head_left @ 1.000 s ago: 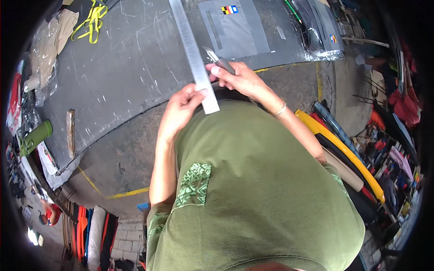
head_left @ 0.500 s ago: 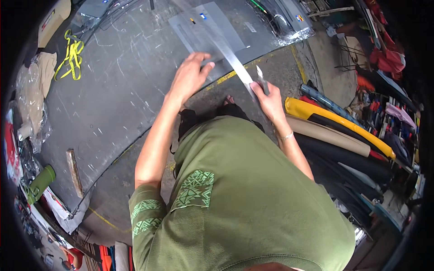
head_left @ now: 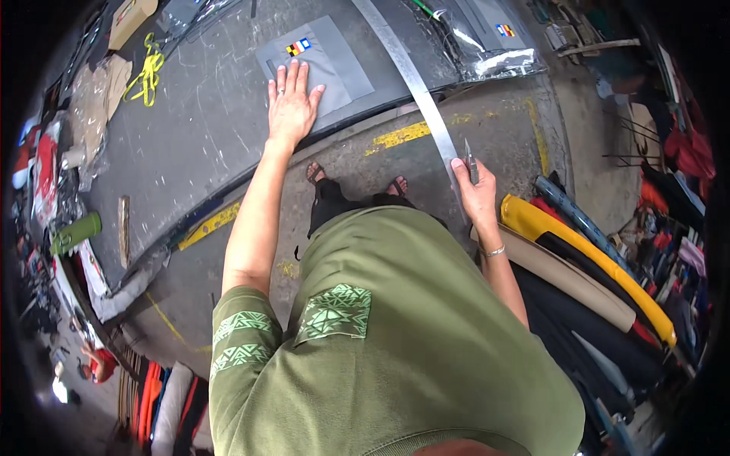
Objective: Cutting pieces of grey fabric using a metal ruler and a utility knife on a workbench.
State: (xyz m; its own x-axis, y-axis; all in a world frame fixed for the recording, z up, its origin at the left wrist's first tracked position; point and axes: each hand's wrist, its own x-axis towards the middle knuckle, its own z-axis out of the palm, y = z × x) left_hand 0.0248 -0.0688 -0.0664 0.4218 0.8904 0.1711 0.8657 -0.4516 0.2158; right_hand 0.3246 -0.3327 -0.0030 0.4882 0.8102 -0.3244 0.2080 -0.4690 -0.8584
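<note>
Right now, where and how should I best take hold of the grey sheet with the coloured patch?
Probably pinch the grey sheet at its right corner, thumb and finger, coming from the right: it looks thin and lies flat, and that corner is uncovered, while your left hand lies over its near left part.

the left arm [head_left: 257,209] is stretching forward, and the left hand [head_left: 291,115] is lying palm down, its fingers [head_left: 292,77] pointing ahead. the right arm [head_left: 503,277] is angling forward, lower and nearer the body; the right hand [head_left: 477,196] is gripping, its thumb [head_left: 458,166] pointing forward.
</note>
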